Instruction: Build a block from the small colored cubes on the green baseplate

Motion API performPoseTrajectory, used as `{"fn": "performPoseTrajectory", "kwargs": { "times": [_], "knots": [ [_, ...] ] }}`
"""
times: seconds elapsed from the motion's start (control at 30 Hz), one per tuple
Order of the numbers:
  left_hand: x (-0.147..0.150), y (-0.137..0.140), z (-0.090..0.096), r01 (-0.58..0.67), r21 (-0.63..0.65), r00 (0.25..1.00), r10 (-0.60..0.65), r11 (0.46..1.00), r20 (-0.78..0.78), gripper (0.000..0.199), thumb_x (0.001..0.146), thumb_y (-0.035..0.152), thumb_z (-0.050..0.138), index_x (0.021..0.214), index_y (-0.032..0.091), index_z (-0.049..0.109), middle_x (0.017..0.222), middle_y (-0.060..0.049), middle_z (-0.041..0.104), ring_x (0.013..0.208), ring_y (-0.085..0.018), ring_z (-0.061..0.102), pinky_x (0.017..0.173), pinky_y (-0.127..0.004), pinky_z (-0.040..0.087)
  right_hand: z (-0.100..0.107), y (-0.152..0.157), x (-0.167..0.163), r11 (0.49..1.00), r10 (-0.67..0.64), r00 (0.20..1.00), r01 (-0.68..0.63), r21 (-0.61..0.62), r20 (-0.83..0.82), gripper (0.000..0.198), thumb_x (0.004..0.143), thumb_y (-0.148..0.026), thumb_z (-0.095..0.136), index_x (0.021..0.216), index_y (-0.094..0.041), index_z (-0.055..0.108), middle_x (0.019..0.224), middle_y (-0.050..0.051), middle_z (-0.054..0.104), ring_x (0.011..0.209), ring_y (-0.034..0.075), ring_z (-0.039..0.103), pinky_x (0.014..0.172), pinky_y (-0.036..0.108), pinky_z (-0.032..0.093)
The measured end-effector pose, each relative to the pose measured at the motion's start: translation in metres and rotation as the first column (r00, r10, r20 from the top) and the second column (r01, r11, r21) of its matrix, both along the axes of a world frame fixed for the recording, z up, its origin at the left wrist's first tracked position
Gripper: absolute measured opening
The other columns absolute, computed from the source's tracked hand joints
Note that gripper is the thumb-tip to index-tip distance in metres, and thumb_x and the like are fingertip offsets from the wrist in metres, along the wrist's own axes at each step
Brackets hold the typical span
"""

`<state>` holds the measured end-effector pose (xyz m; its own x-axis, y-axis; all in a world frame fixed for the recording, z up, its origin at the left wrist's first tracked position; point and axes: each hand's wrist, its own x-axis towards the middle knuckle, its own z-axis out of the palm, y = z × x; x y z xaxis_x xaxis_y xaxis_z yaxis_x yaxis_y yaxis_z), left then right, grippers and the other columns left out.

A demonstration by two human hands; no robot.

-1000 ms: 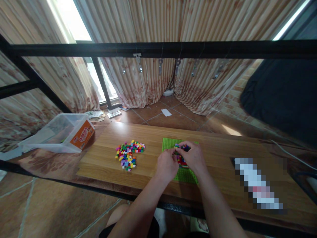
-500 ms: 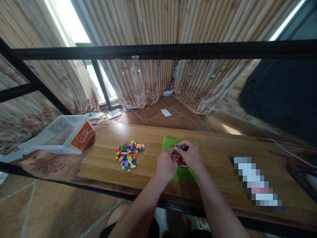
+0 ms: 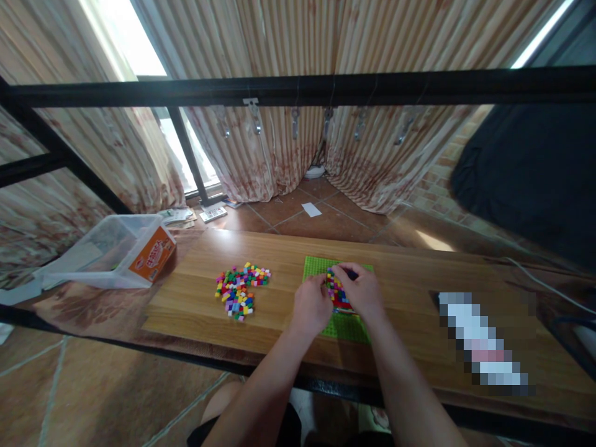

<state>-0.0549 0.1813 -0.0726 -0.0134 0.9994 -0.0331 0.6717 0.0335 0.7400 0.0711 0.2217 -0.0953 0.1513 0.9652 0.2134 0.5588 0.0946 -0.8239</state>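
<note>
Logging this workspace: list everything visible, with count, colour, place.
tabletop: one, brown, centre
loose bricks: many, multicoloured, tabletop's left
baseplate: one, green, on tabletop
set bricks: several, multicoloured, on baseplate
pixelated item: one, mostly pale, tabletop's right
bin: one, clear and orange, left
cloth: one, brownish, beneath bin
floor: one, brown, around tabletop
papers: several, mostly white, floor
curtains: several, beige and reddish, background
rail: one, black, across top
clips: about six, silvery, below rail
window: one, white, upper left
dark item: one, blackish, right
left hand: one, bare, over baseplate
right hand: one, bare, over baseplate
</note>
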Motion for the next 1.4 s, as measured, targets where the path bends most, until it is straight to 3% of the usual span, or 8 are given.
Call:
{"fn": "performPoseTrajectory", "kwargs": {
  "times": [0.17, 0.57, 0.97, 1.17, 1.4],
  "knots": [
    [0.002, -0.001, 0.001, 0.007, -0.006, 0.999, -0.007, 1.000, -0.032, 0.038, 0.088, 0.010, 0.041, 0.114, 0.017, 0.068, 0.109, -0.011, 0.072, 0.102, -0.022, 0.067, 0.094, -0.032, 0.050, -0.003, 0.000, -0.003, 1.000, -0.016, 0.990, 0.014, 0.016, 0.140, 0.035, 0.078, -0.051, 0.063, 0.087, -0.019, 0.075, 0.091, 0.011, 0.073, 0.087, 0.026, 0.066, 0.081, 0.041, 0.048],
    [0.007, -0.006, 0.001, 0.029, 0.016, 0.980, -0.025, 0.999, -0.199, 0.037, 0.094, 0.015, 0.037, 0.118, 0.016, 0.065, 0.107, -0.012, 0.069, 0.096, -0.021, 0.066, 0.090, -0.031, 0.051, -0.006, 0.002, -0.004, 0.999, -0.006, 0.991, 0.001, 0.032, 0.132, 0.028, 0.078, -0.047, 0.064, 0.083, -0.022, 0.073, 0.090, 0.009, 0.072, 0.086, 0.025, 0.064, 0.081, 0.040, 0.047],
    [0.009, -0.006, 0.004, -0.007, 0.004, 0.988, 0.008, 1.000, -0.153, 0.038, 0.092, 0.015, 0.040, 0.120, 0.015, 0.066, 0.112, -0.014, 0.070, 0.101, -0.023, 0.067, 0.093, -0.033, 0.050, -0.002, 0.001, -0.001, 0.997, 0.072, 0.987, -0.078, 0.030, 0.147, 0.024, 0.082, -0.043, 0.063, 0.086, -0.022, 0.073, 0.094, 0.008, 0.072, 0.091, 0.024, 0.064, 0.085, 0.040, 0.048],
    [0.007, -0.002, 0.008, -0.017, -0.005, 0.993, 0.017, 1.000, -0.119, 0.031, 0.094, 0.021, 0.043, 0.104, 0.016, 0.072, 0.106, -0.012, 0.074, 0.097, -0.022, 0.068, 0.085, -0.029, 0.048, -0.003, 0.001, 0.002, 0.993, 0.104, 0.983, -0.111, 0.043, 0.149, 0.017, 0.081, -0.035, 0.063, 0.087, -0.022, 0.073, 0.093, 0.007, 0.072, 0.091, 0.023, 0.064, 0.087, 0.039, 0.048],
    [0.001, 0.011, 0.008, -0.084, -0.013, 0.991, 0.083, 0.996, -0.108, 0.034, 0.094, 0.028, 0.046, 0.081, 0.014, 0.074, 0.076, -0.008, 0.071, 0.067, -0.015, 0.060, 0.061, -0.024, 0.037, 0.001, -0.001, 0.000, 0.994, 0.092, 0.985, -0.101, 0.053, 0.149, 0.014, 0.081, -0.032, 0.064, 0.086, -0.023, 0.074, 0.090, 0.006, 0.073, 0.089, 0.022, 0.065, 0.086, 0.038, 0.048]
  ]
}}
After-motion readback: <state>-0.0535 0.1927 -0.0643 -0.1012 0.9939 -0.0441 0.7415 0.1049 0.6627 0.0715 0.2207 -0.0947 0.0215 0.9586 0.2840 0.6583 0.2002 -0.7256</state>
